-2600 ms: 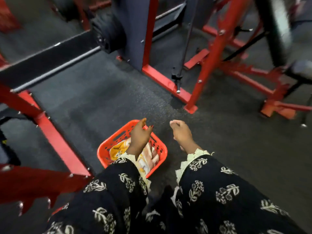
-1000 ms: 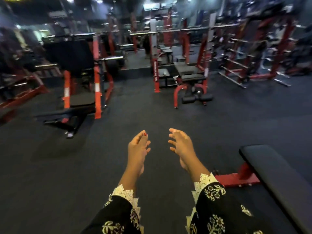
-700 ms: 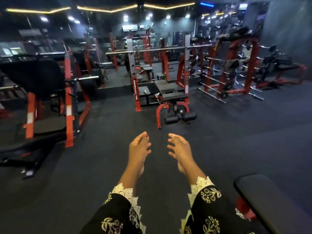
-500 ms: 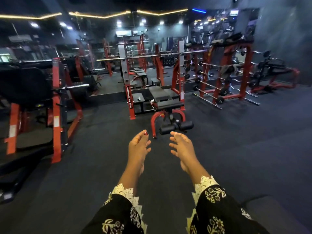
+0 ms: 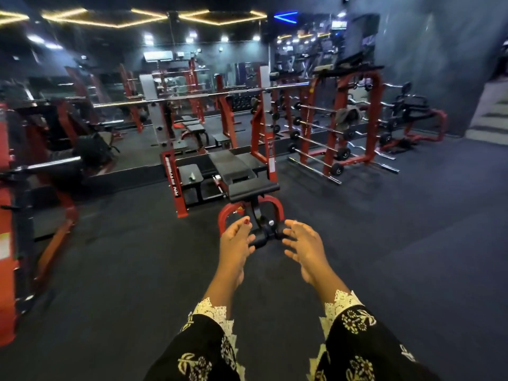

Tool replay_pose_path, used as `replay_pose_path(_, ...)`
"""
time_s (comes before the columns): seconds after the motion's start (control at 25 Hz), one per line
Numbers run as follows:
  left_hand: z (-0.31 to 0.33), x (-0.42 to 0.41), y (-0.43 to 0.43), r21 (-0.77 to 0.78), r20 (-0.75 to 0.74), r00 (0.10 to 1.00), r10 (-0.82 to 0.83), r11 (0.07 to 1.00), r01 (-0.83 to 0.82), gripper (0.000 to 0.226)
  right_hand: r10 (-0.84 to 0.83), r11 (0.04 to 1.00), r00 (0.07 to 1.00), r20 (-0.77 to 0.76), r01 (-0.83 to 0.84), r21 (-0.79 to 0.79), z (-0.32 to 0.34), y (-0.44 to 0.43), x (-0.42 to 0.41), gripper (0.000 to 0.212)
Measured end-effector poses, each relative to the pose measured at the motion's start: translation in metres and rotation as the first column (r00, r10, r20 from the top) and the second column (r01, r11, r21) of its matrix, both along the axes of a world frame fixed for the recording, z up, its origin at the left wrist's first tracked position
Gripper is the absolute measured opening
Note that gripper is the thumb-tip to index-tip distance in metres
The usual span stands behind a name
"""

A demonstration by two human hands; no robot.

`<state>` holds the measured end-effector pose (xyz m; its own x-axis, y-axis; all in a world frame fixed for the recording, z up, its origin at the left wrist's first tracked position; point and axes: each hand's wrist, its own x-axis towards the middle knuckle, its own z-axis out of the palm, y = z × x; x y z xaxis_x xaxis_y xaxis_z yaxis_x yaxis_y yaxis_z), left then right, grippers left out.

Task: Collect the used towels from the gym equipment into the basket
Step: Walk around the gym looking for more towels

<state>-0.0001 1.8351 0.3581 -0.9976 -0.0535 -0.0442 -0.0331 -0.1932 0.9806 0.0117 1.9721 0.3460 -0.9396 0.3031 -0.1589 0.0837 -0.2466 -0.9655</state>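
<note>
My left hand [image 5: 236,243] and my right hand [image 5: 303,244] are stretched out in front of me at waist height, fingers loosely spread, holding nothing. Far ahead on the right, a grey-brown towel [image 5: 347,116] hangs over a bar of the red barbell rack [image 5: 334,138]. The red basket is out of view.
A red-framed black bench press [image 5: 247,177] stands straight ahead, just beyond my hands. More red machines [image 5: 33,188] line the left side. A mirror wall runs behind the bench. Steps [image 5: 492,116] rise at the far right. Dark rubber floor [image 5: 398,243] spreads between me and the rack.
The view lifted from the basket with towels at my feet to the gym hall. I have come closer to the bench press. The black bench pad at lower right dropped out of view.
</note>
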Motion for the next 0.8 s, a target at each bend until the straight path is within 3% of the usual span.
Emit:
replay_pose_path(0.2, 0.017, -0.160, 0.058, 0.002, 0.000, 0.993, -0.115, 0.993, 0.115, 0.023, -0.144, 0.989, 0.990, -0.002, 0.144, 0.022, 0.020, 0.048, -0.134, 0.023)
replay_pose_path(0.36, -0.007, -0.271, 0.123, -0.011, 0.058, 0.976, -0.212, 0.977, 0.213, 0.028, -0.246, 0.969, 0.969, -0.015, 0.246, 0.021, 0.009, 0.106, -0.232, 0.022)
replay_pose_path(0.56, -0.015, -0.403, 0.224, -0.009, 0.006, 0.952, -0.307, 0.952, 0.307, 0.026, -0.314, 0.949, 0.948, -0.058, 0.314, 0.006, 0.000, 0.202, -0.355, 0.021)
replay_pose_path(0.8, 0.037, -0.568, 0.366, 0.004, -0.056, 0.928, -0.370, 0.929, 0.370, 0.028, -0.364, 0.928, 0.923, -0.127, 0.371, 0.039, 0.044, 0.343, -0.509, 0.021)
